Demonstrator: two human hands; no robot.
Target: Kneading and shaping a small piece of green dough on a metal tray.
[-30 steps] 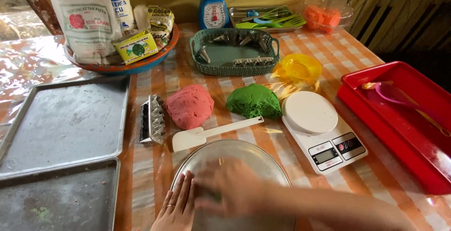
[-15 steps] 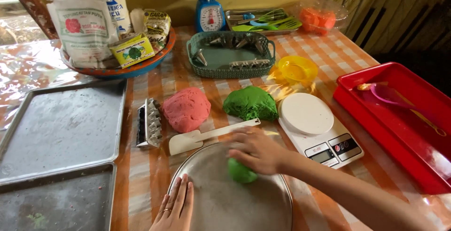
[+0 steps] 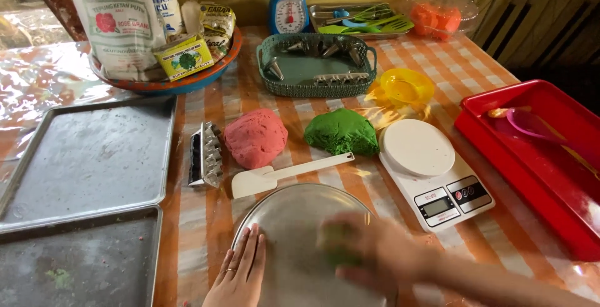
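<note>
- The rim of the round metal tray (image 3: 294,210) is touched by the flat, open left hand (image 3: 240,276).
- A small green dough piece (image 3: 337,244) is covered by the blurred right hand (image 3: 375,254); its grip cannot be told.

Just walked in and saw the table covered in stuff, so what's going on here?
A person is working coloured dough. The right hand, blurred with motion, holds a small green dough piece over a round metal tray, while the left hand rests flat on its rim. Bigger pink and green dough lumps lie behind, beside a white spatula and digital scale.
</note>
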